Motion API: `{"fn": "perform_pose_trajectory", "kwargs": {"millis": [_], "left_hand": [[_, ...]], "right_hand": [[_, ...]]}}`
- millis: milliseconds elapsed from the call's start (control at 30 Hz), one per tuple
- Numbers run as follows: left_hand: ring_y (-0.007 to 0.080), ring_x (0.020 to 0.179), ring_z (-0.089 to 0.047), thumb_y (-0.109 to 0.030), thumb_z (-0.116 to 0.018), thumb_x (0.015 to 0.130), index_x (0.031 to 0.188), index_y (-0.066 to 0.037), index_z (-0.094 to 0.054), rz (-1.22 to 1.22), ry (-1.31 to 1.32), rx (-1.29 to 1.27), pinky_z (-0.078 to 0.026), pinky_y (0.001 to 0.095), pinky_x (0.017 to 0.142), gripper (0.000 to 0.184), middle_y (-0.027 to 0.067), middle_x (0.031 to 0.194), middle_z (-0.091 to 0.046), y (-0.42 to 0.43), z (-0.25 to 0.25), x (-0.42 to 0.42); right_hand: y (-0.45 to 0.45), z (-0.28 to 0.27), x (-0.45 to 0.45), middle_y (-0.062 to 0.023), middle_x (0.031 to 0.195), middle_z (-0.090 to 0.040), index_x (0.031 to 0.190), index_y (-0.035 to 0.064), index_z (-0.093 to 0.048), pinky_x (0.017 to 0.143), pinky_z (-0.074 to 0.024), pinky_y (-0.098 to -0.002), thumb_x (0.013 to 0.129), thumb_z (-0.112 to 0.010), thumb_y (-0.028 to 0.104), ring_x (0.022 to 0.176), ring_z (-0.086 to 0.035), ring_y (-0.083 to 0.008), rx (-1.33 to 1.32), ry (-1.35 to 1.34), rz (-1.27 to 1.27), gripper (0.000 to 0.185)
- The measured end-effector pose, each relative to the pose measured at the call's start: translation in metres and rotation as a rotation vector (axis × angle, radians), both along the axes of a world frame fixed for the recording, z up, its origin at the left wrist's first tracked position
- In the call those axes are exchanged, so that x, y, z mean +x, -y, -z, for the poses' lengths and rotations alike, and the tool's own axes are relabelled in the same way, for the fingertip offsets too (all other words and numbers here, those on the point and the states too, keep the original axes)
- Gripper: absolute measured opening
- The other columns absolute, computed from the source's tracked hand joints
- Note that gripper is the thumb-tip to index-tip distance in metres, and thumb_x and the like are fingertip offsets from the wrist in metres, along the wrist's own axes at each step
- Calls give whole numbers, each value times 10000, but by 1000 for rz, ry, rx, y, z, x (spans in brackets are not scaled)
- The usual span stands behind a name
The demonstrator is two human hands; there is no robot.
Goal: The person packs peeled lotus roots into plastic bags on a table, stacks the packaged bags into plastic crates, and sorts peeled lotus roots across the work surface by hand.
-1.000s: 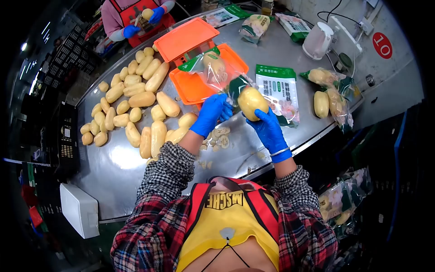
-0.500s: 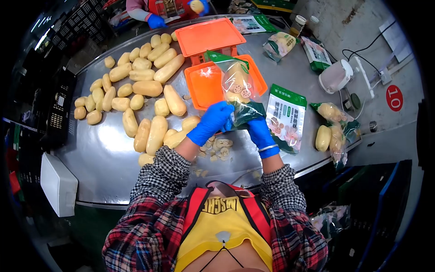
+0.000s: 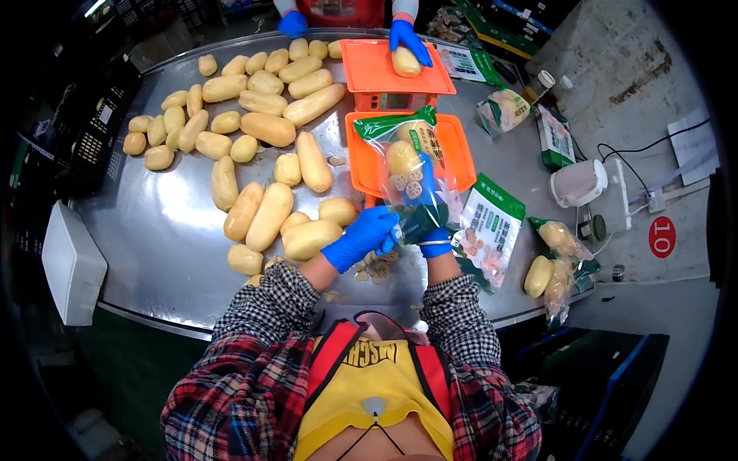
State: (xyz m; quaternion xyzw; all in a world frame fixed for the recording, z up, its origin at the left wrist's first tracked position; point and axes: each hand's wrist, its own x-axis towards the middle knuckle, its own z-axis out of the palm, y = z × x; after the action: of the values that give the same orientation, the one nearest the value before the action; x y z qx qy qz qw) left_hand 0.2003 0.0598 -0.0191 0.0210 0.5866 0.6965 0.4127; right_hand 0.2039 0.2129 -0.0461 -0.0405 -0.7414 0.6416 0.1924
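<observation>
My left hand (image 3: 369, 234), in a blue glove, pinches the lower edge of a clear and green plastic bag (image 3: 392, 173). Inside the bag, my right hand (image 3: 423, 192) shows blue through the film, reaching up beside pale yellow lotus root pieces (image 3: 403, 157); its grip is partly hidden by the printed film. The bag is over the front part of an orange tray (image 3: 369, 165). A flat printed bag (image 3: 490, 230) lies just right of my right hand. Small root slices (image 3: 374, 266) lie on the table below my left hand.
Many peeled root pieces (image 3: 267, 129) cover the left of the metal table (image 3: 154, 246). A co-worker's gloved hand (image 3: 409, 42) holds a piece on the orange scale (image 3: 361, 69). Filled bags (image 3: 558, 288), a loose piece (image 3: 538, 275) and a kettle (image 3: 578, 183) are at right.
The loose root piece in my right hand has gone into the bag, with that hand following it inside. The co-worker's hand has come onto the scale with a piece. The view has shifted.
</observation>
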Motion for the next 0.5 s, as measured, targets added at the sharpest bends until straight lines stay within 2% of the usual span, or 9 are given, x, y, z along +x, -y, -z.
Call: {"fn": "perform_pose_trajectory", "kwargs": {"millis": [167, 300, 500], "left_hand": [[131, 414, -516, -225, -493, 937, 819, -30, -532, 17, -19, -2, -388, 245, 354, 232, 65, 662, -575, 3, 0, -8], [145, 403, -512, -270, -489, 933, 828, -25, -540, 57, -78, -146, -396, 265, 359, 271, 75, 640, -587, 4, 2, -6], [139, 413, -521, -245, -457, 943, 798, -46, -526, 22, -79, -69, -394, 251, 365, 256, 69, 606, -577, -1, 2, -6]], "right_hand": [[3, -4, -18, -100, 966, -612, 1242, 27, -482, 717, -486, -318, 825, -592, 38, 803, -581, -217, 95, -22, -22, 431], [1, -14, -44, -110, 981, -611, 1232, 23, -496, 740, -481, -334, 817, -600, 45, 833, -581, -238, 166, -51, -56, 429], [14, -14, -45, -124, 1003, -610, 1218, 18, -517, 774, -474, -358, 804, -611, 56, 878, -580, -268, 259, -94, -36, 425]]}}
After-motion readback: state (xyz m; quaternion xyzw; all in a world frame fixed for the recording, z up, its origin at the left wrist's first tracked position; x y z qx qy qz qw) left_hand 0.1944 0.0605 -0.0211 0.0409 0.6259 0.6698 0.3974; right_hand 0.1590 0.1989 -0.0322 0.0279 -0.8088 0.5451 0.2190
